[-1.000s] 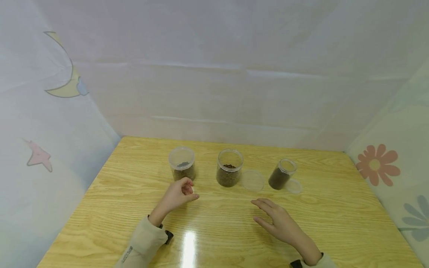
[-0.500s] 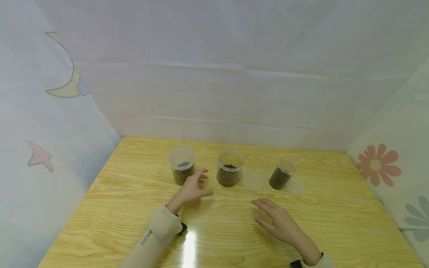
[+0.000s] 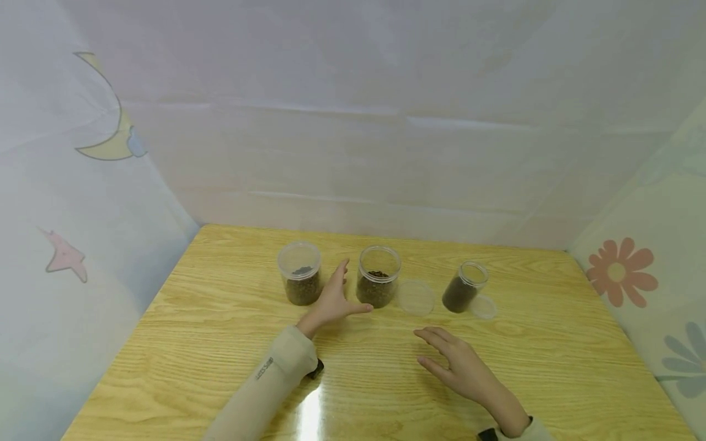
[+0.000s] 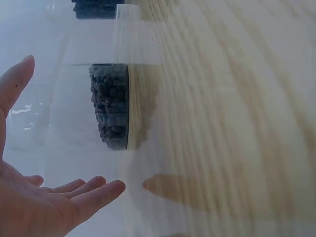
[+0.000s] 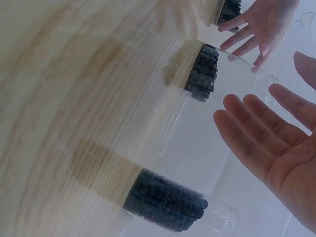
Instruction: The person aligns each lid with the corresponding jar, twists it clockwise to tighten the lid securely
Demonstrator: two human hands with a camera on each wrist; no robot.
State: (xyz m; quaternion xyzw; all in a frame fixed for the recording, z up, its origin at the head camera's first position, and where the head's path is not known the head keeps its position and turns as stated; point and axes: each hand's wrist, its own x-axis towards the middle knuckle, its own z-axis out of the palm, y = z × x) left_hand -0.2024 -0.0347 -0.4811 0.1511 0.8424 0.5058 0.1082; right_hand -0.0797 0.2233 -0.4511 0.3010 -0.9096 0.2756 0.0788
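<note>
My left hand (image 3: 333, 301) is between the left jar (image 3: 303, 289) and the middle jar (image 3: 376, 290), thumb and fingers spread. In the left wrist view the hand (image 4: 42, 207) has a jar of dark pieces (image 4: 111, 106) before it; contact cannot be told in the head view. The left jar has a lid on; the middle one stands uncovered. My right hand (image 3: 463, 370) holds nothing, fingers loosely extended, in front of the slim right jar (image 3: 459, 294). The right wrist view shows that hand (image 5: 276, 148) near jars of dark beans (image 5: 165, 201).
A large clear lid (image 3: 416, 297) lies on the wooden table (image 3: 220, 318) beside the middle jar. A smaller lid (image 3: 484, 306) lies by the slim jar. Behind the table hangs a pale curtain (image 3: 353, 153), with printed fabric at both sides.
My left hand has moved right and away from me, from in front of the left jar to the middle jar, its thumb and fingers spreading wider. The right hand stays put.
</note>
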